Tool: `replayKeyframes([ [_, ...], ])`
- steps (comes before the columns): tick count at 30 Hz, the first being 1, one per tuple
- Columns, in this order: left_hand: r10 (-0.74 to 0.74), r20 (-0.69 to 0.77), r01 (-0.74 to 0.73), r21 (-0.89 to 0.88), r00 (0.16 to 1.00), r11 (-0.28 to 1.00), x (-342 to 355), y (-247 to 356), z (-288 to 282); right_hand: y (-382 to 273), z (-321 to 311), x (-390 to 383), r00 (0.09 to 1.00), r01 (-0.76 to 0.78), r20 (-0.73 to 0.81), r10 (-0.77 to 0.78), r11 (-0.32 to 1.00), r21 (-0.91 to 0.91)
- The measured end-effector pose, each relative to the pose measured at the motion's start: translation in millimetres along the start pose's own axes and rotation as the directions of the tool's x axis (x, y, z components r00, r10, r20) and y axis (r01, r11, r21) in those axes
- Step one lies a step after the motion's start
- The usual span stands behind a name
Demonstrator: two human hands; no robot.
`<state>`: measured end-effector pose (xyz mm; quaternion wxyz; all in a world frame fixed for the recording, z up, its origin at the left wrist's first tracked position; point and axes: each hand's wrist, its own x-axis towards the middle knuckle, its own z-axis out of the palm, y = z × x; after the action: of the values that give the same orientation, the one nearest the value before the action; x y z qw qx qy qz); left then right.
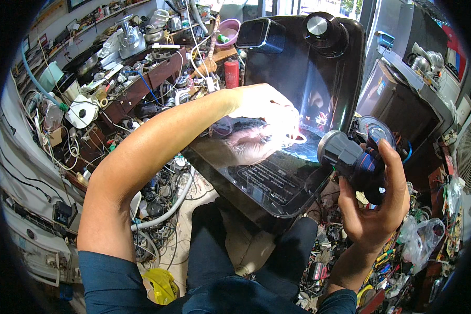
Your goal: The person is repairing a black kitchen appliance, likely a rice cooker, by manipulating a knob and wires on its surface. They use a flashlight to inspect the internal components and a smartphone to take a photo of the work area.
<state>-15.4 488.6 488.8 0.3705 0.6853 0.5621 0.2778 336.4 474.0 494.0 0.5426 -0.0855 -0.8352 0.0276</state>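
A glossy black appliance [220,178] stands before my knees, with a printed label panel on its near part. Its tall back panel [293,68] carries a round silver-topped knob [319,25] and a dark box-shaped part [261,34]. My left hand [272,110] reaches over the appliance, its curled fingers bleached by strong light beside a small pale ring [299,138]; what they pinch cannot be made out. The shiny surface mirrors this hand. In my right hand [377,204], fingers wrap a dark flashlight [345,154] whose grey round head faces left toward the lit spot.
Cluttered shelves [110,104] with cables and parts fill the left side. A red cylinder [231,73] and a pink basin [227,32] stand behind the appliance. Right of it are a brown box [387,99], loose tools and a clear plastic bag [423,240]. A yellow bag [162,285] lies low on the left.
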Motion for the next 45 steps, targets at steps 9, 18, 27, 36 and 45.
replayKeyframes([
  [9,-0.059,-0.019,0.058,-0.062,0.998,0.996,-3.7,5.5,0.8,4.1,4.1,-1.6,1.0,0.009,-0.019,-0.009,1.0,0.013],
  [18,-0.023,-0.06,0.028,0.081,0.998,0.996,3.3,3.5,3.2,5.9,2.1,-1.7,1.0,0.007,-0.009,-0.008,1.0,-0.023],
  [27,0.01,-0.05,-0.008,0.046,0.999,0.999,1.6,4.9,3.0,7.3,0.8,-0.4,1.0,0.001,-0.006,-0.001,1.0,-0.029],
  [36,0.0,-0.041,0.004,0.077,0.999,0.997,4.9,1.1,2.6,6.7,0.1,-2.8,1.0,-0.026,-0.012,0.026,0.999,-0.042],
  [45,0.049,-0.031,-0.047,0.038,0.998,0.998,3.0,5.7,6.7,10.4,2.3,-6.4,1.0,-0.015,-0.025,0.014,1.0,-0.011],
])
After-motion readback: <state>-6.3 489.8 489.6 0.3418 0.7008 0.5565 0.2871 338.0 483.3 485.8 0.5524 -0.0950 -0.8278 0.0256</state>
